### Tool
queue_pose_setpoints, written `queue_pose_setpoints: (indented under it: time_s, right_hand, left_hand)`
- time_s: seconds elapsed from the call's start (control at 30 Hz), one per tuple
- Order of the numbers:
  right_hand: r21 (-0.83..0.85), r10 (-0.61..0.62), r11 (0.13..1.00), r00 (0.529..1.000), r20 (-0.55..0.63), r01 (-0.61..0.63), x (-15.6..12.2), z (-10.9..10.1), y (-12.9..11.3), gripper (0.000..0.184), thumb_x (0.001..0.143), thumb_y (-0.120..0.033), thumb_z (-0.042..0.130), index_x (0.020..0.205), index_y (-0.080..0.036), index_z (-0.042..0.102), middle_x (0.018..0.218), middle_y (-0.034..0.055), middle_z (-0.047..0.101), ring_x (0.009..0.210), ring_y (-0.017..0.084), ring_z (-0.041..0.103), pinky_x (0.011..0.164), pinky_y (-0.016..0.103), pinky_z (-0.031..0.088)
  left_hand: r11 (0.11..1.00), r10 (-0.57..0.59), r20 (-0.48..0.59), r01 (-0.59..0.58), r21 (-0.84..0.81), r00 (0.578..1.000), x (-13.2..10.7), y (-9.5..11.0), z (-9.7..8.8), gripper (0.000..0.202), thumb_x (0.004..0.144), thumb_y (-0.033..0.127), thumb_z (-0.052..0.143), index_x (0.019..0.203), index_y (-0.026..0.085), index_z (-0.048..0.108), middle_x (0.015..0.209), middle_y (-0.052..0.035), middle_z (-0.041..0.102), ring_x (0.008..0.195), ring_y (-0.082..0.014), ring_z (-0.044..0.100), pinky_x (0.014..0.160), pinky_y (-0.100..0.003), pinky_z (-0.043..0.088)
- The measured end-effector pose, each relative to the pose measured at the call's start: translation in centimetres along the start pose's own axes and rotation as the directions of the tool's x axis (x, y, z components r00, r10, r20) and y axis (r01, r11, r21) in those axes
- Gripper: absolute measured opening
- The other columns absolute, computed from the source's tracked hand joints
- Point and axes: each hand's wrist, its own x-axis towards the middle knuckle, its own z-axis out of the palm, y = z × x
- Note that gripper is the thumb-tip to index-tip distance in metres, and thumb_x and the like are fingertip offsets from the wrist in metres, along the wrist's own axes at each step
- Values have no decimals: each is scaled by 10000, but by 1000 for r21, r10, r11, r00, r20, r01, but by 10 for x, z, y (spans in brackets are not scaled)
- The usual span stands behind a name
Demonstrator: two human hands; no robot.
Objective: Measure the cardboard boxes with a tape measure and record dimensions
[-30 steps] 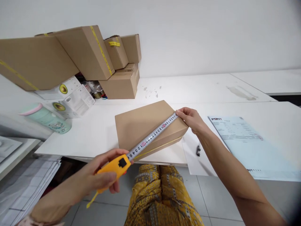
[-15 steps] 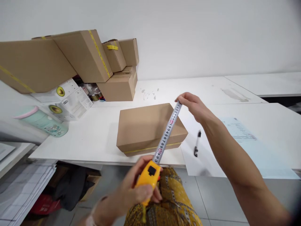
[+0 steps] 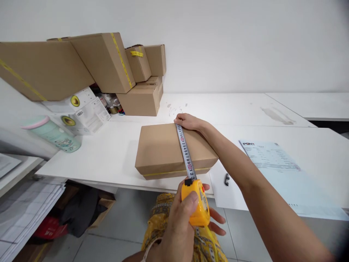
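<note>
two bare hands attend the carton [image 3: 160,145], a brown cardboard box with a yellow strip along its near side, which rests on the white counter [image 3: 109,156]. on the near side of the carton, the left hand [image 3: 180,220] grasps a yellow tape measure [image 3: 200,209], thumb pressed on the casing and two fingers stretched out past it. the steel blade [image 3: 185,151] runs from that casing over the carton's near edge and across its top to the far edge; whether it lies quite flat on the cardboard, i cannot tell. at the far edge of the carton, the right hand [image 3: 188,122] pinches the blade's end between its fingers, and its forearm passes over the carton's right end. just to the right of the carton is a white sheet [image 3: 231,196] with a pen [image 3: 227,179] on it, the pen partly lost in glare. farther right of the carton lies a pale blue printed sheet [image 3: 294,187]. to the left of the carton, well apart, is a mint-green tumbler [image 3: 57,134] with a pink rim. stacked brown boxes [image 3: 103,63] are behind the carton, toward the left.
</note>
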Motion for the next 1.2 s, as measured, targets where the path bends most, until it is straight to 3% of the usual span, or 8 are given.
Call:
queue_pose_setpoints:
  time_s: [0.23, 0.53, 0.63, 0.77, 0.9, 1.0, 1.1, 1.2]
  right_hand:
    - [123, -57, 990, 997, -58, 63, -21, 0, -12, 328, 783, -527, 729, 725, -229, 604, 829, 60, 678, 681, 205, 553, 642, 362, 436]
    - [346, -23, 934, 983, -180, 85, -125, 15, -27, 519, 919, -718, 446, 1169, -296, 615, 1140, 30, 686, 913, 209, 597, 759, 324, 474]
    - [315, -32, 944, 974, -224, 103, -109, 16, -21, 487, 922, -705, 461, 1141, -304, 630, 1149, 32, 681, 972, 229, 602, 786, 347, 486]
    - [250, -32, 964, 970, -239, 93, -38, 7, -14, 465, 873, -685, 585, 880, -225, 650, 976, 78, 694, 929, 237, 623, 814, 371, 499]
    - [351, 35, 913, 817, -576, 208, -17, -13, 5, 550, 895, -747, 500, 931, -215, 630, 964, 86, 696, 958, 203, 646, 806, 319, 522]
    - [425, 197, 894, 727, -658, 142, -59, -14, 29, 563, 890, -763, 484, 929, -220, 627, 869, 71, 682, 820, 180, 651, 717, 301, 533]
    - [426, 269, 904, 738, -619, 28, -119, 5, 53, 561, 911, -737, 471, 993, -216, 663, 797, 62, 669, 747, 190, 632, 686, 325, 533]
    - [330, 226, 943, 812, -538, -44, -166, 34, 67, 637, 946, -736, 372, 1263, -244, 626, 848, 61, 686, 765, 212, 632, 728, 371, 531]
  left_hand:
    - [999, 19, -31, -21, -42, 999, 2, -16, -6, 576, 771, 624, 714, 1196, 255, 590, 1313, -138, 548, 657, -192, 687, 517, -347, 585]
    - [999, 34, -65, -36, -35, 997, 2, -20, -8, 543, 792, 578, 714, 1207, 246, 603, 1328, -157, 546, 654, -200, 687, 549, -393, 602]
    - [999, 13, -60, -14, -31, 998, 2, -14, -4, 570, 777, 608, 711, 1206, 248, 609, 1323, -153, 558, 668, -194, 675, 563, -383, 596]
    - [1000, -18, 3, 18, 21, 1000, -5, -3, -7, 528, 814, 624, 657, 1164, 231, 617, 1281, -151, 598, 690, -195, 670, 555, -340, 569]
    - [961, 190, 29, -192, 200, 981, -23, 10, -37, 696, 754, 684, 701, 1315, 306, 540, 1215, -120, 666, 733, -251, 700, 536, -344, 551]
    - [794, 497, -70, -420, 440, 865, -33, 27, -72, 717, 741, 680, 744, 1344, 378, 501, 1279, -68, 672, 753, -239, 698, 596, -357, 565]
    - [685, 659, -187, -479, 549, 729, -30, 39, -109, 594, 772, 583, 770, 1276, 359, 549, 1451, -46, 570, 742, -194, 703, 577, -318, 562]
    - [740, 624, -256, -451, 500, 738, -19, 42, -137, 571, 746, 487, 811, 1235, 307, 578, 1445, -76, 564, 701, -180, 712, 514, -284, 545]
